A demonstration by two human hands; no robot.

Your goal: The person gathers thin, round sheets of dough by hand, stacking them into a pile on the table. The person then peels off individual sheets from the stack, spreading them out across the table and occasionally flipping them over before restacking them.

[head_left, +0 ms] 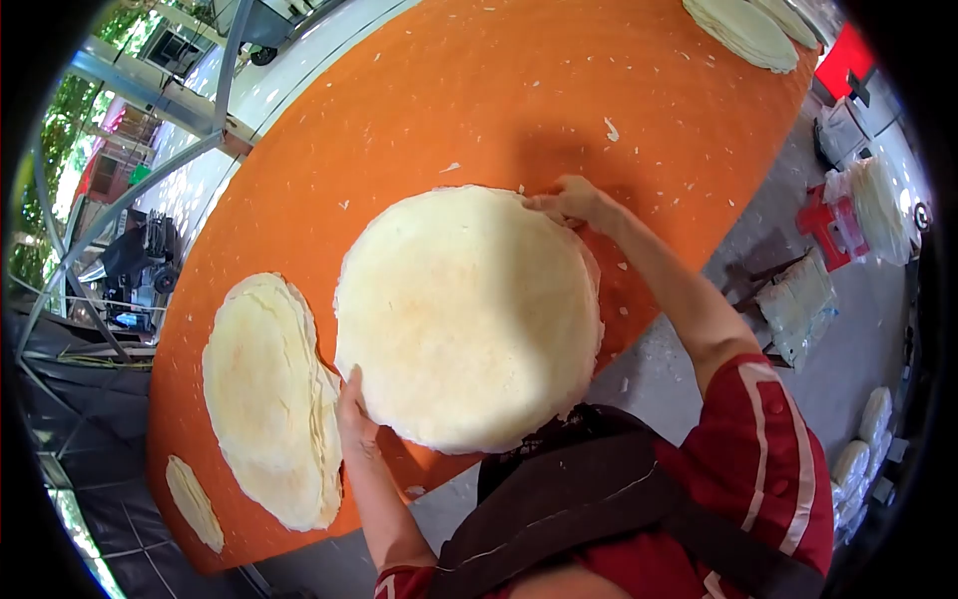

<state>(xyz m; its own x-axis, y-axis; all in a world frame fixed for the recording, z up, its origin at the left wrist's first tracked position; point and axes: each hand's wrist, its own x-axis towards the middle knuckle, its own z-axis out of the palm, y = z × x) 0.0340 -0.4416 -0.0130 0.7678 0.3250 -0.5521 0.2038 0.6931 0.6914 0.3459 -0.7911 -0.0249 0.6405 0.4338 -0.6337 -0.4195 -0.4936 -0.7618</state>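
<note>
A stack of large, round, pale flatbreads (449, 309) lies in front of me on the orange table, near its front edge. My left hand (357, 411) grips the lower left rim, thumb over the top and the other fingers mostly hidden beside or under the edge. At the far right rim, my right hand (571, 203) is closed with its fingers bent over the edge. A shadow falls across the right half of the top flatbread. Close to the left of my left hand lies a second stack of flatbreads (264, 399), its layers slightly uneven.
The orange table (419, 110) carries scattered pale crumbs. A smaller flatbread pile (195, 504) lies at its left end, and more flatbreads (743, 32) lie at the far right. Plastic-wrapped packs (798, 304) and a red chair-like item (833, 230) stand to the right. Metal poles (150, 190) rise left.
</note>
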